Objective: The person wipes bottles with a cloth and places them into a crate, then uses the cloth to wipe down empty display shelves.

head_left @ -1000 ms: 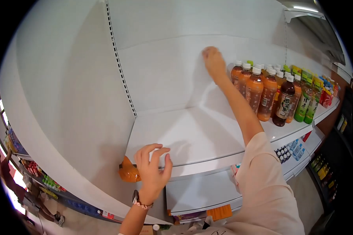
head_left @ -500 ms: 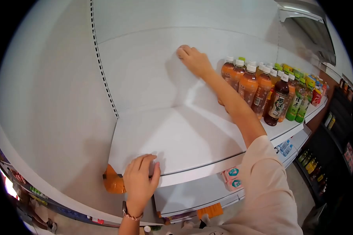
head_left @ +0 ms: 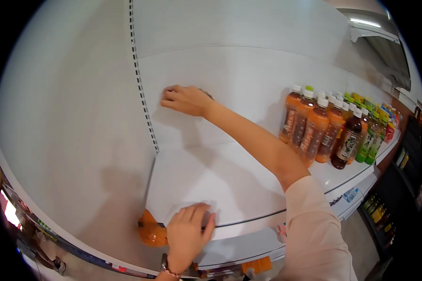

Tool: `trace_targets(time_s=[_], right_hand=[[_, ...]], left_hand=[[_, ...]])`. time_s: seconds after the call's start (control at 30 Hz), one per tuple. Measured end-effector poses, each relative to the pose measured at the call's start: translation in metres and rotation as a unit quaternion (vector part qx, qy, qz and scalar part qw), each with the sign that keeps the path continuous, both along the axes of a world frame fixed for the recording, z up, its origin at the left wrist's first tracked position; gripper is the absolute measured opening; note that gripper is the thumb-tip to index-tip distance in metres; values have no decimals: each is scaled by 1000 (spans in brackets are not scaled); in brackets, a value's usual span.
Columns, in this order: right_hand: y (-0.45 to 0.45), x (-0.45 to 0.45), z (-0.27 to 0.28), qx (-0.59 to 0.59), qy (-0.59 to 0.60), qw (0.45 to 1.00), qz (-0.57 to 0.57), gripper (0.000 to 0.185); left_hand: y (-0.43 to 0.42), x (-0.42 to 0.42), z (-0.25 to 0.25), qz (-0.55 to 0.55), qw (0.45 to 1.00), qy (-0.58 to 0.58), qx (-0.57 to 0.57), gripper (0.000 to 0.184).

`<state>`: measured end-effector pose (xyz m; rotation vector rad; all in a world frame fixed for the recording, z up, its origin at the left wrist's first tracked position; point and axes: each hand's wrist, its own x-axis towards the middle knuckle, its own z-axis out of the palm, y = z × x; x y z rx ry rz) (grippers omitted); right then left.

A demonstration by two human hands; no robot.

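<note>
My right hand (head_left: pixel 186 99) is up against the white back panel (head_left: pixel 248 70), close to the slotted upright on its left. Its fingers are curled, and a small dark edge shows behind the hand; what it holds, if anything, is hidden. My left hand (head_left: pixel 188 230) rests at the front edge of the white shelf (head_left: pixel 211 180), fingers stretched over the surface. Beside that hand, an orange plastic piece (head_left: pixel 152 229) hangs at the shelf's left front corner. Orange-brown drink bottles (head_left: pixel 313 133) stand upright in a group on the right part of the shelf, beyond my right forearm.
A dark bottle (head_left: pixel 346 143) and green-capped bottles (head_left: pixel 371 140) stand farther right. The slotted upright (head_left: pixel 143 93) meets a pale side wall (head_left: pixel 79 122) at left. Below lies a lower shelf (head_left: pixel 241 248) with an orange card (head_left: pixel 256 265). Dark shelving (head_left: pixel 384 206) stands at far right.
My right hand has swept left and lower across the back panel, toward the slotted upright. My left hand stays at the shelf's front edge. The view has shifted slightly.
</note>
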<state>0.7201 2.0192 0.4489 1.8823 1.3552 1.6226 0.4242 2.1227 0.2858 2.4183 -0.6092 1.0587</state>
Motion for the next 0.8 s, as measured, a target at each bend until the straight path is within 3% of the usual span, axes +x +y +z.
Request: trace_targets(time_s=[0.07,0.13,0.2,0.23,0.33,0.43,0.5,0.6,0.7,0.8], right_hand=[[28,14,47,-40,-94,993,58,24],[31,4,111,107,-139,982,-72,17],[18,-7,174,272,-106,951,-105,21],[10,12,198,326,-119,938,-10,17],[19,14,197,356,-59,932,20,13],[58,13,133,199,4,980,-21,18],[78,16,98,49,-66,995,63,24],[74,20,114,17,-92,994,54,24],[55,18,171,152,-169,973,-42,26],[39,19,208,312,-136,940,5,16]], left_hand=[[2,1,-1,-9,1000,-8,-1,19],[3,1,2,-11,1000,-2,4,18],[3,0,4,-12,1000,6,6,18],[5,1,4,-22,1000,3,0,18],[8,2,4,-33,999,7,-13,17],[9,3,2,-33,999,4,-3,17],[8,3,2,-35,999,14,-12,18],[10,2,2,-33,999,19,-7,20],[9,3,0,-34,999,16,-12,20],[10,5,-2,-37,999,9,-24,20]])
